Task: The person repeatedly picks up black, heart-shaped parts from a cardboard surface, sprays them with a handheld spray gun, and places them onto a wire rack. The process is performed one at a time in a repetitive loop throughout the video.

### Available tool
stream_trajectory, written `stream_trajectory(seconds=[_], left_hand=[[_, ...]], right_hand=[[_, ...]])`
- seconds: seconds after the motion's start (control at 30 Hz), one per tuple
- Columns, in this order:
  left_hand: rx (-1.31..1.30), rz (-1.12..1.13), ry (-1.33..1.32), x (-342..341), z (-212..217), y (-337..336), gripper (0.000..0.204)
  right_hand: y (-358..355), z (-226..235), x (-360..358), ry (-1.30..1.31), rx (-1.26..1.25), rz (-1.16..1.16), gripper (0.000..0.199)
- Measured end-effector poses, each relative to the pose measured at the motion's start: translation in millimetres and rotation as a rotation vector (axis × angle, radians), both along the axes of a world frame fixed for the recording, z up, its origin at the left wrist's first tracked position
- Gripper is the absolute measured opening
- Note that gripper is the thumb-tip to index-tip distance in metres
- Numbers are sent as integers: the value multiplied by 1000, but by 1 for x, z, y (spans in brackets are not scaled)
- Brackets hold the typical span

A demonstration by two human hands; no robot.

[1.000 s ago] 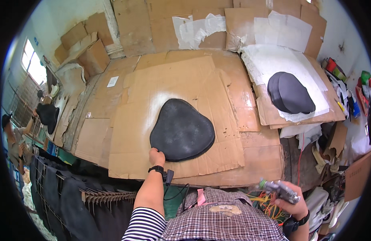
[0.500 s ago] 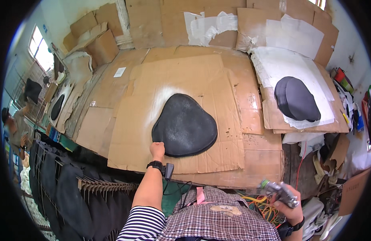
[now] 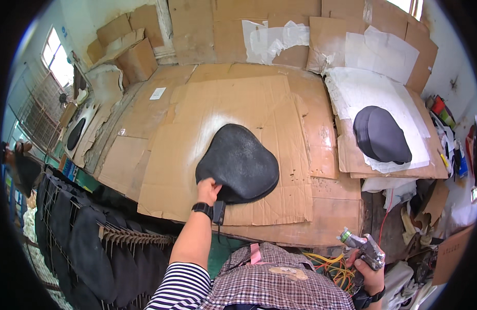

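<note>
At the far left, dark seat-shaped pieces (image 3: 89,243) are hanging in a row on a rack below the edge of the surface (image 3: 145,111). The surface is covered with flat sheets of brown cardboard (image 3: 259,103).

The left hand (image 3: 207,190) is reaching forward from the lower edge and is gripping the near left rim of a black seat cover (image 3: 241,163), with the fingers curled over the edge and the thumb on top. A black wristband is sitting on this wrist. The seat cover is lying flat near the middle of the cardboard, on a pale patch of sprayed area. It is looking like a rounded triangle: the narrow end is pointing away from the person and a little to the left, and the wide rounded end is lying toward the person and to the right, so the long axis is running diagonally. Its top is matte black with a fine grainy texture.

Further right, a second dark seat cover (image 3: 380,134) is lying on white paper (image 3: 372,93), well apart from the first.

At the lower right, the right hand (image 3: 370,271) is closed around the handle of a metal spray gun (image 3: 363,247), whose nozzle is pointing up and to the left.
</note>
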State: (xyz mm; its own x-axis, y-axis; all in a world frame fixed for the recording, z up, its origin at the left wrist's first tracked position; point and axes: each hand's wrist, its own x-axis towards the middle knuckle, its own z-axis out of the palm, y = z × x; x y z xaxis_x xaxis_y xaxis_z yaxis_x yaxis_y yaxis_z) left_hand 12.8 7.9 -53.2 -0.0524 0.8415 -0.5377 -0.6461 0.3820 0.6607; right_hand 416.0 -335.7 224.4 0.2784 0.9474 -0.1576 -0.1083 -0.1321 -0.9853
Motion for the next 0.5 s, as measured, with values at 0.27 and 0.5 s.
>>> stream_trajectory(seconds=[0.27,0.5], left_hand=[[424,-22,-192,61,181,99,8],[762,40,-368,48,323,98,10]], right_hand=[[3,-8,-14,11,-50,29,58],[6,0,-23,18,-41,97,57]])
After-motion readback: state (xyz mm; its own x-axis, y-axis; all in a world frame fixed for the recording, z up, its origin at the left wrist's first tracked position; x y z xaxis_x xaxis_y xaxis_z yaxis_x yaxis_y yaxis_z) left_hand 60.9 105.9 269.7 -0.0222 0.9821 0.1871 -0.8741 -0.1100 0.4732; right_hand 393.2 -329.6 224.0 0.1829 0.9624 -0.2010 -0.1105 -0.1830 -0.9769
